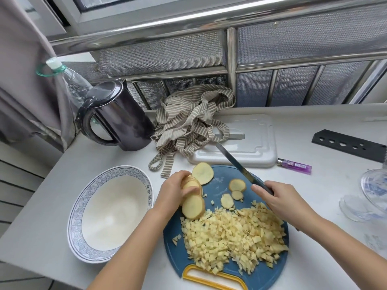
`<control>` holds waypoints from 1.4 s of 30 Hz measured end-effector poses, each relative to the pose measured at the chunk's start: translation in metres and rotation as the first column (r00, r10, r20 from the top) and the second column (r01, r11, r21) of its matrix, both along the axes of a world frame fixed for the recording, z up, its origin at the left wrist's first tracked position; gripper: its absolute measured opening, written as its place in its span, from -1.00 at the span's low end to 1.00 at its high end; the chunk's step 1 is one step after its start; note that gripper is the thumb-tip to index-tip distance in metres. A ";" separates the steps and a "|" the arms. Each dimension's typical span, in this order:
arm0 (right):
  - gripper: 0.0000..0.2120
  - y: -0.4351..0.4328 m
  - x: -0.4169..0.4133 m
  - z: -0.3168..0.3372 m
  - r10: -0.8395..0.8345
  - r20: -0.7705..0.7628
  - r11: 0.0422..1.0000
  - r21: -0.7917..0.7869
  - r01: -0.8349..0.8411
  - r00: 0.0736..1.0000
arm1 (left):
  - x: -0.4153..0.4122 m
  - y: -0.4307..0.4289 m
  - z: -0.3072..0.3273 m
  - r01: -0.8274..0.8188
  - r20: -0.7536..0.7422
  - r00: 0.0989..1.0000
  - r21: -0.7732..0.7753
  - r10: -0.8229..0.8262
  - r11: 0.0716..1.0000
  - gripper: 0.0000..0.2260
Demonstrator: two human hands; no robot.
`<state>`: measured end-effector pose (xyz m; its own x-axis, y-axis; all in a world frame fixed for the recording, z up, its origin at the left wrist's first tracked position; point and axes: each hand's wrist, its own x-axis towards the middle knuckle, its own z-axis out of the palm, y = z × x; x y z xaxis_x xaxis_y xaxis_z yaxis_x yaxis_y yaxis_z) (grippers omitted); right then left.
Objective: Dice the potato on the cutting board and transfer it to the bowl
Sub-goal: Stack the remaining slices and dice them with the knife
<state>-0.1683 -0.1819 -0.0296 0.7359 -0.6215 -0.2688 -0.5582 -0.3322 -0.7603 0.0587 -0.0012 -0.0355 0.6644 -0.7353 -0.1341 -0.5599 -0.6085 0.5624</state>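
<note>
The left hand [174,192] has its grip clamped round a stack of potato slices [193,203] at the cutting board's [219,181] left edge, squaring them for dicing. The right hand [281,198] grips the knife [234,160], blade angled away. The diced pile [234,233] lies near, the bowl [75,227] left.

Round blue cutting board [176,260] with yellow handle, near the worktop's front edge. Heaped across its middle, pale yellow diced potato [234,233]. At its left edge, a tilted stack of skin-on slices [193,203]; toward its far side, four loose slices [202,173]. Just left of it, upright white bowl [117,206] with blue patterned rim.
</note>
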 end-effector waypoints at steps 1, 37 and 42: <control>-0.55 0.001 0.000 0.001 0.002 0.003 1.000 0.002 -0.002 1.000 | -0.001 0.000 -0.001 -0.004 0.037 0.999 -0.003 0.004 1.000 -0.50; -0.50 0.098 0.148 0.001 -0.016 -0.166 0.978 -0.207 -0.019 0.986 | 0.000 0.020 0.024 -0.321 -0.068 0.943 0.056 0.325 0.945 -0.68; -0.65 0.093 0.149 0.000 -0.031 -0.146 0.980 -0.200 0.001 0.989 | 0.004 0.016 0.022 -0.347 -0.093 0.932 0.056 0.351 0.936 -0.63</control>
<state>-0.0191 -0.0885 -0.0300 0.6871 -0.6846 -0.2435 -0.6655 -0.4584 -0.5890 0.0623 0.0146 -0.0138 0.8597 -0.4528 -0.2363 -0.2509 -0.7773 0.5769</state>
